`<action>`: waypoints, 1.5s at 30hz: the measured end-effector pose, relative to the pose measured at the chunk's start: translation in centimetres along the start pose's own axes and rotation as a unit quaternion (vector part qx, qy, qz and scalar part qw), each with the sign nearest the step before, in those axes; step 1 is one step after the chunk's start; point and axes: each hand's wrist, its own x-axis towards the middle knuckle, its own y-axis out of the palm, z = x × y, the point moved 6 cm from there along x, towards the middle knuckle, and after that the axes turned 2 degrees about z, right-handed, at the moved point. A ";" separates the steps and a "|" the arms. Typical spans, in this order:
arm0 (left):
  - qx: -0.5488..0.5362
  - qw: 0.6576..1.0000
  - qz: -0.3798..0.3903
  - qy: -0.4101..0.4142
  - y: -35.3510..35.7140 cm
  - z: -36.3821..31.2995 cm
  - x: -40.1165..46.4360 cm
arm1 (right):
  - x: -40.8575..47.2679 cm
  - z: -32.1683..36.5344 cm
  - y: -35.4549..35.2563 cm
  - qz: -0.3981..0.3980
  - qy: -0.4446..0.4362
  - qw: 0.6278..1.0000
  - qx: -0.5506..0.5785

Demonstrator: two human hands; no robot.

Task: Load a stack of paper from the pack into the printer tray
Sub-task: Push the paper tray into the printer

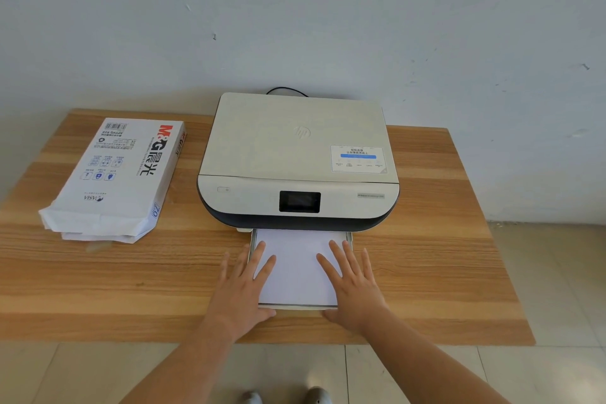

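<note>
A cream and dark printer [298,154] stands at the back middle of the wooden table. Its tray [350,237] is pulled out toward me, and a stack of white paper [296,262] lies flat in it. My left hand [244,285] rests flat with fingers spread over the tray's left edge and the paper. My right hand [352,285] lies flat on the paper's right side, fingers spread too. Neither hand grips anything. The white paper pack [114,177] lies on the table to the left, its near end torn open.
The wooden table [442,256] stands against a pale wall. A black cable [287,90] runs out behind the printer. Tiled floor shows to the right and below the table's front edge, where the toes of my shoes [285,397] appear.
</note>
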 end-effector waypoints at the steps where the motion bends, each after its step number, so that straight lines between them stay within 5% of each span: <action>1: 0.002 1.000 -0.002 0.000 -0.1 0.0 0.1 | 0.1 -0.1 0.0 0.001 -0.001 1.000 -0.001; 45: 0.023 1.000 -0.016 0.004 -2.7 0.8 4.5 | 3.9 -2.3 -2.9 -0.051 0.044 0.998 -0.018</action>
